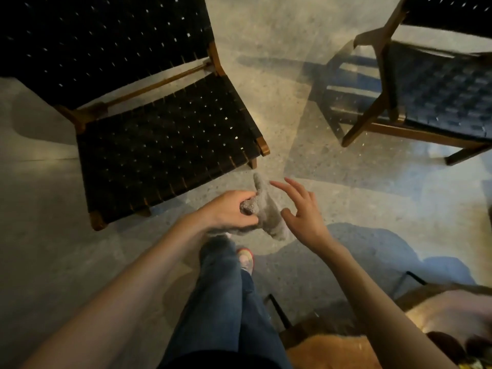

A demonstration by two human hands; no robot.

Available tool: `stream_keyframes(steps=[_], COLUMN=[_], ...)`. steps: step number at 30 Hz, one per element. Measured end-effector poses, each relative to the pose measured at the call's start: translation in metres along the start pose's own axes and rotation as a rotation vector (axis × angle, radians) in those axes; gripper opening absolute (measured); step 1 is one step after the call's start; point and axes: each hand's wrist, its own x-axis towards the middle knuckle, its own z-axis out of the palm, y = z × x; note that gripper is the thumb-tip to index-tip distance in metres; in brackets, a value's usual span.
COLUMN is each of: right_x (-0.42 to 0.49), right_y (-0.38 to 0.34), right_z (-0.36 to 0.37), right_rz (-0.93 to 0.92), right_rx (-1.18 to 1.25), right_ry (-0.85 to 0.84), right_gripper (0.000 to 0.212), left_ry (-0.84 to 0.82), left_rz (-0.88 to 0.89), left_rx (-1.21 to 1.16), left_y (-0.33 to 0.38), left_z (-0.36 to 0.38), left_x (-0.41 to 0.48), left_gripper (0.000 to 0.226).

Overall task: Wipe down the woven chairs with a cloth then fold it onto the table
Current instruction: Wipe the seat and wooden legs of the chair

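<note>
**Cloth bunched in the left grip, right grip open beside it**

The left grip (229, 209) curls its fingers round a bunched fold of the grey cloth (267, 211), held in the air above the floor (332, 161). The right grip (303, 211) holds nothing; its fingers are spread and straight, with the thumb just beside the cloth's right edge.

Just beyond the left grip runs the front edge of the near chair (165, 153), and the seat's front right corner sits just past the cloth's upper tip. Beyond the right grip a wide strip of bare floor opens between the two chairs. The far chair (439, 91) stands well beyond and right of the right grip.

Part of the cloth is hidden under the left grip and wrist, and its hanging end is blurred. The near chair's back is cut off at the top and left, the far chair at the top and right. Below the right grip, a brown wood surface (332, 350) is too blurred to make out.

Count: two woven chairs, one cloth, two grips, and one shoe (246, 258) below the cloth.
</note>
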Motion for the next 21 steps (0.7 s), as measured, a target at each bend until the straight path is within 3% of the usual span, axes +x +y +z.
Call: stream_keyframes(steps=[3, 7, 12, 16, 21], right_x=[0.034, 0.084, 0.141, 0.185, 0.231], right_y=[-0.008, -0.011, -0.02, -0.029, -0.028], right_z=[-0.019, -0.045, -0.085, -0.122, -0.143], right_rz=[-0.138, -0.211, -0.285, -0.33, -0.399], right_rx=[-0.168, -0.408, -0.52, -0.606, -0.669], right_ry=[-0.096, -0.143, -0.143, -0.308, -0.387], right_gripper=[0.055, 0.026, 0.02, 0.019, 0.012], left_ry=[0.024, 0.1, 0.208, 0.308, 0.436], left_rz=[0.035, 0.095, 0.019, -0.105, -0.209], left_rx=[0.196, 0.317, 0.257, 0.113, -0.045], left_y=[0.016, 0.032, 0.045, 0.048, 0.057], left_z=[-0.013, -0.031, -0.055, -0.068, -0.062], left_x=[0.014, 0.038, 0.066, 0.088, 0.111], left_gripper=[0.035, 0.03, 0.022, 0.023, 0.029])
